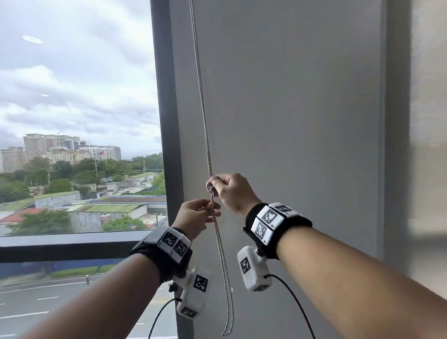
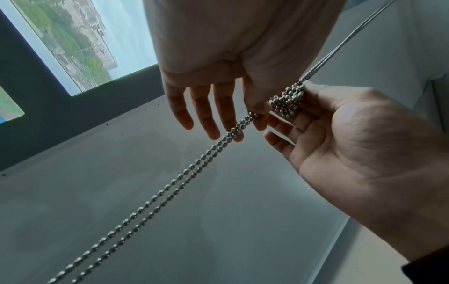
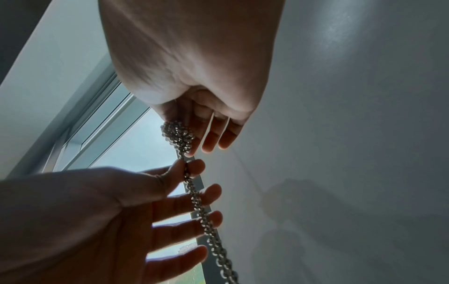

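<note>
A metal bead chain (image 1: 204, 122) hangs in front of the grey roller blind (image 1: 284, 95), just right of the dark window frame (image 1: 163, 115), and part-way down it bunches into a tangled knot (image 1: 212, 188). The right hand (image 1: 231, 192) pinches this knot between thumb and forefinger, its other fingers loosely extended. The left hand (image 1: 193, 218) sits just below and pinches the doubled chain right under the knot with thumb and forefinger, while the rest of the loop dangles free beneath both hands.
</note>
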